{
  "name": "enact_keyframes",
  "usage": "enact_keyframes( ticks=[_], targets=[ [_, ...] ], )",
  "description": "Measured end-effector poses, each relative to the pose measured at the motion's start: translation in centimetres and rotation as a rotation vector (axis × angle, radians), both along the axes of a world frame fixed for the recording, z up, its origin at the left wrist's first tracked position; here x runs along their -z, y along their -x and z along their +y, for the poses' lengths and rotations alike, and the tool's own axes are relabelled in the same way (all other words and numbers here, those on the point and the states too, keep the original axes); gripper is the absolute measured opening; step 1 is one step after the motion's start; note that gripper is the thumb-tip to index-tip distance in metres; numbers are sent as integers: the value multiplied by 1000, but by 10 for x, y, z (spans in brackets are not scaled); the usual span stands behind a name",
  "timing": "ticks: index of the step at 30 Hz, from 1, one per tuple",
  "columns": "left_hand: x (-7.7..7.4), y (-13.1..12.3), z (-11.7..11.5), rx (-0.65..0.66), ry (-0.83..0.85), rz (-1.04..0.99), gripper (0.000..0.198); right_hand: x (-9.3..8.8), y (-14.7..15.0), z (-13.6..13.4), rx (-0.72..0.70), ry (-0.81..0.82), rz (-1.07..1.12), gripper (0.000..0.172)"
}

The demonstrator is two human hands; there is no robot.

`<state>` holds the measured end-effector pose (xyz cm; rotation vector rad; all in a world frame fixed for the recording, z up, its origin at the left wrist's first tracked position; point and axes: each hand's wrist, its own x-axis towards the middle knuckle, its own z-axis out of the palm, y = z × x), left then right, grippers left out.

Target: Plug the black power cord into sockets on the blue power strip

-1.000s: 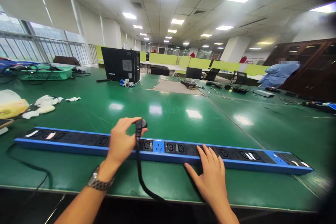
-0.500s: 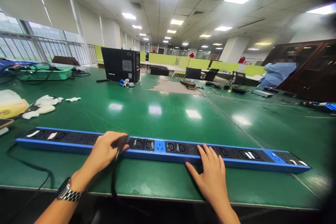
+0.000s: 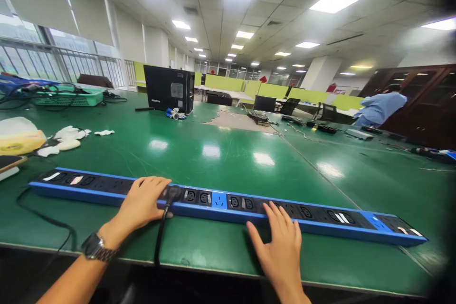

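A long blue and black power strip (image 3: 219, 200) lies across the near part of the green table. A black plug (image 3: 173, 193) stands in one of its sockets, left of the blue socket, and its thick cord hangs down over the table's edge. Just left of the plug, my left hand (image 3: 142, 202), with a watch on its wrist, straddles the strip, fingers over the top and thumb against the front side. My right hand (image 3: 280, 242) is open, its fingertips resting on the sockets right of the middle and its thumb spread out in front of the strip.
Behind stand a black computer case (image 3: 166, 88) and a green basket (image 3: 69, 97) of cables. Crumpled white scraps (image 3: 69, 137) and a yellow-white packet (image 3: 19, 137) lie at the left. A thin cord (image 3: 50, 218) runs from the strip's left end. A person in blue (image 3: 381, 107) is far right.
My left hand has let go of the plug and moved onto the strip beside it, leaving the plug in the socket. The right hand's thumb has come off the strip's front side. The view has shifted slightly.
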<state>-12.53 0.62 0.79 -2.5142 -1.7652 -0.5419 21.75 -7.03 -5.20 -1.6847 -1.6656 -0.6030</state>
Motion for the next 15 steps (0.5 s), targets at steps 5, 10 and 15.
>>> enact_keyframes(
  ticks=[5, 10, 15],
  targets=[
    [4, -3, -4, -8, -39, 81, 61, -31, 92, 7, -275, 72, 114, 37],
    [9, -1, -3, 3, -94, 60, 50, -49, 164, 41, -417, 232, 257, 40],
    [12, -2, -2, 8, -130, 40, 51, -39, 186, 60, -459, 197, 365, 30]
  ],
)
